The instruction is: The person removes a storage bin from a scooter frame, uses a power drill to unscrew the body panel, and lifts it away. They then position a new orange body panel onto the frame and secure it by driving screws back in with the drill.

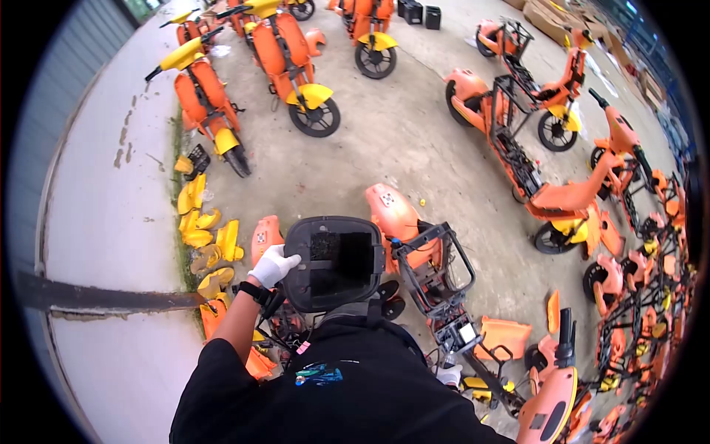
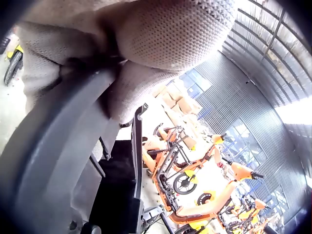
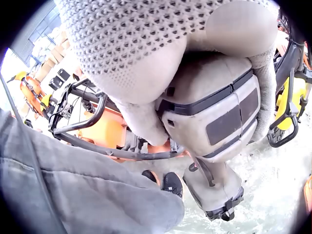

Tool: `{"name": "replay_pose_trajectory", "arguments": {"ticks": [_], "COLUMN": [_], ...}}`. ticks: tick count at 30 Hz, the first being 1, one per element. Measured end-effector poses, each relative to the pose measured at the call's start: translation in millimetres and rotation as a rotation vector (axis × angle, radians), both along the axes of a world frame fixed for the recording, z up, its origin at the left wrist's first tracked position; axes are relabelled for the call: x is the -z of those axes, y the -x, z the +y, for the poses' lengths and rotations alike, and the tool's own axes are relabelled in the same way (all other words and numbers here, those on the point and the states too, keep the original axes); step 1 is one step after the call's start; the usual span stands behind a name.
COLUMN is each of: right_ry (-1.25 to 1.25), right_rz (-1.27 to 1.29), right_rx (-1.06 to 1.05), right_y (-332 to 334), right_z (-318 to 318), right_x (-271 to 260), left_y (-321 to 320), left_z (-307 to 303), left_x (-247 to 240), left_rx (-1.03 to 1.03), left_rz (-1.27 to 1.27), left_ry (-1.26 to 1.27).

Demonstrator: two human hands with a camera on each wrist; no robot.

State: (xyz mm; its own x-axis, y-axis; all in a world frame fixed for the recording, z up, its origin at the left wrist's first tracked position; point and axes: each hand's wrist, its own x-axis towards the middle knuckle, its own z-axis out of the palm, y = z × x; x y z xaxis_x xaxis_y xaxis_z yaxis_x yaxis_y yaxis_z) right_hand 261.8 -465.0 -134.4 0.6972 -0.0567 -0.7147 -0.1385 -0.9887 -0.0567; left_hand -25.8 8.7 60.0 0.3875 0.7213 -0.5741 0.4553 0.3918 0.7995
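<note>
My gloved left hand point(image 1: 274, 266) grips the left rim of a black plastic tub point(image 1: 297, 280), a rounded open box held up in front of my body. In the left wrist view the white knit fingers point(image 2: 170, 39) curl over the tub's thick edge point(image 2: 53, 136). Low at my right side, my gloved right hand point(image 1: 450, 375) is mostly hidden by my shirt in the head view. The right wrist view shows that hand point(image 3: 131, 53) wrapped around a grey cordless power driver point(image 3: 214, 112), its battery base point(image 3: 226, 207) pointing down toward the floor.
A stripped scooter frame point(image 1: 436, 277) with an orange rear cover point(image 1: 396, 214) stands just right of the tub. More orange scooters point(image 1: 285, 59) stand ahead. Yellow panels point(image 1: 196, 222) lie along the wall at left. A loose orange panel point(image 1: 504, 337) is on the floor at right.
</note>
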Motion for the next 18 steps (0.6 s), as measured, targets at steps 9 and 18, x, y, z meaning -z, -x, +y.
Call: {"name": "replay_pose_trajectory", "arguments": {"ticks": [9, 18], "right_ry": [-0.521, -1.455], "right_rz": [-0.108, -0.289], "right_rx": [-0.314, -1.262], "right_y": [-14.6, -26.5], "right_z": [106.3, 453.9], "right_x": [-16.7, -237.6], "left_y": [9.5, 19.2], "left_z": [22.0, 88.8], "left_x": [-3.4, 14.8], "left_rx": [0.011, -0.027], "left_rz": [0.034, 0.048], "left_ry": [-0.062, -0.067]}}
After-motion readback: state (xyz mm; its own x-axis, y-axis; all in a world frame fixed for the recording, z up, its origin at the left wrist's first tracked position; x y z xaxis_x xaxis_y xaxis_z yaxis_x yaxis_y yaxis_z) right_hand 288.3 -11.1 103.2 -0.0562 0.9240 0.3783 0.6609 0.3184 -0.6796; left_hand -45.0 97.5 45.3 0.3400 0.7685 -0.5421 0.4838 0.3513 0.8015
